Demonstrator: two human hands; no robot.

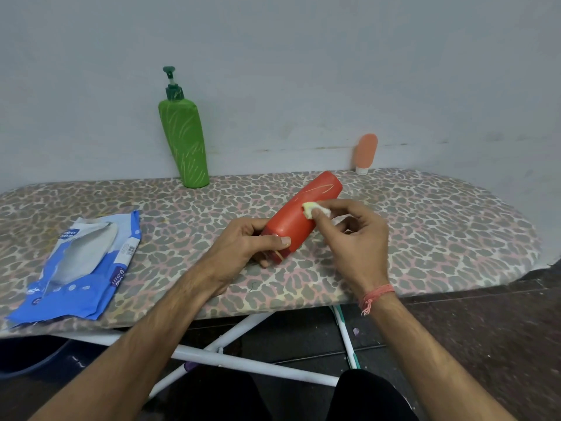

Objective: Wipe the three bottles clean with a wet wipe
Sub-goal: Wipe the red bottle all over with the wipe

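- The left hand (pixel 243 244) held the low end of the red bottle (pixel 303 215), with its thumb on top and its fingers curled under it.
- The red bottle was tilted, its far end up, just over the ironing board (pixel 425 226).
- The right hand (pixel 355 238) pinched a small folded wet wipe (pixel 312 209) and pressed it on the side of the red bottle, near the middle.
- The red bottle looked like smooth, hard plastic. I think it would be light and would not break, but it could get slippery once wet, so a firm hold at one end made sense.
- The wipe was soft and floppy, so it was best to pinch it in a wad.
- The green pump bottle (pixel 185 141) stood at the back by the wall (pixel 303 56). It was tall and might tip, so hold it by the body, not the pump.
- The small orange bottle (pixel 366 151) stood far to the right, on its white cap. It looked light and easy to knock over.
- The blue wipes pack (pixel 82 268) lay open on the left of the board.
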